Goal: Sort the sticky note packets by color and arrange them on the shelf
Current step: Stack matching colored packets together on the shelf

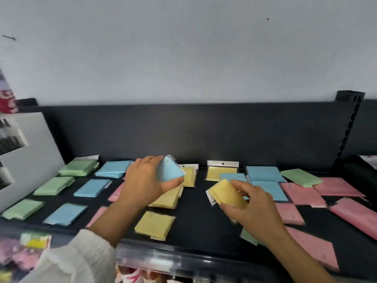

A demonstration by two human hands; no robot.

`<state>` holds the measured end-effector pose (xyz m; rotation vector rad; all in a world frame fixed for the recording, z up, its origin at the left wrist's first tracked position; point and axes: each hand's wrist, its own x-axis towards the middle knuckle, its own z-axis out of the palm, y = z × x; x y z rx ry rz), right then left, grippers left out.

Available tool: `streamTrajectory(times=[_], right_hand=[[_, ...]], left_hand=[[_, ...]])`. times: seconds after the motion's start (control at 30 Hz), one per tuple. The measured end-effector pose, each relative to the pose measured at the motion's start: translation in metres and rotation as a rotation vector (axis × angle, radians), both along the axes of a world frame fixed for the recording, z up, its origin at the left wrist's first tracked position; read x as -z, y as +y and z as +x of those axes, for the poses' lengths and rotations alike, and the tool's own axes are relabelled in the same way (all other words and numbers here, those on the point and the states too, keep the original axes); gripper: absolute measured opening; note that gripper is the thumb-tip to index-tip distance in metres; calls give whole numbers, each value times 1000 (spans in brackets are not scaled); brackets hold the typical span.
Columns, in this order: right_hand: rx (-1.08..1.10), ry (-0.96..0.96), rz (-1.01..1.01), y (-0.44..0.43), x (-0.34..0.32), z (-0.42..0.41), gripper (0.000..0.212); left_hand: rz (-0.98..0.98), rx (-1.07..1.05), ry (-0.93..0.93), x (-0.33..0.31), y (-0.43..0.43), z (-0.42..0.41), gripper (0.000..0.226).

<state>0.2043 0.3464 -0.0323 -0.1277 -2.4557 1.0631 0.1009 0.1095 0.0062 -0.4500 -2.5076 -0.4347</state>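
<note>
The left hand (142, 180) grasps a blue packet (170, 170) between the thumb and the curled fingers and holds it tilted, above the middle of the shelf (200, 217). The right hand (251, 207) grasps a yellow packet (226, 194) in the same way, thumb below and fingers on top, also lifted over the dark shelf surface. The two hands are near each other but do not touch.

On the left half of the shelf the packets lie in columns by color. Three green piles (54, 185) are at the far left, and just beside them are three blue piles (91, 187). Next comes a pink column (116, 193), which the left arm hides for the most part. After it is a yellow column (155, 224), running from the front edge toward the back panel.

On the right half the packets are mixed. A yellow hanging packet (221, 170) lies at the back, with blue loose packets (263, 173) just beside it, then one green loose packet (301, 177). Several pink loose packets (336, 186) spread to the right edge. Another green packet (247, 235) shows partly under the right wrist.

A white sleeve (77, 260) covers the left forearm. A white board (30, 156) leans at the left end of the shelf.
</note>
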Motion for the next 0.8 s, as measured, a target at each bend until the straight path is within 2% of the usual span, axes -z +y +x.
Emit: streamTrajectory(times=[0.17,0.27,0.33,0.43,0.63,0.8], right_hand=[[-59,-9,51,-39,-4,-7,67],[-99,-22,62,-69,-3,-15,68],[-120,-51,63,-91,-1,-21,70],[-183,-151,109,-126,1,-35,74],[-220,-418,293,-169,-3,-51,75],[-122,-566,349,-185,-1,-45,73]], left_hand=[[69,-75,-5,-5,-61,1,93],[120,-85,-27,0,-97,0,87],[137,-87,-36,7,-121,-2,84],[138,-81,-50,17,-157,-10,92],[104,81,-79,31,-202,-35,89],[62,261,-189,35,-217,-54,105]])
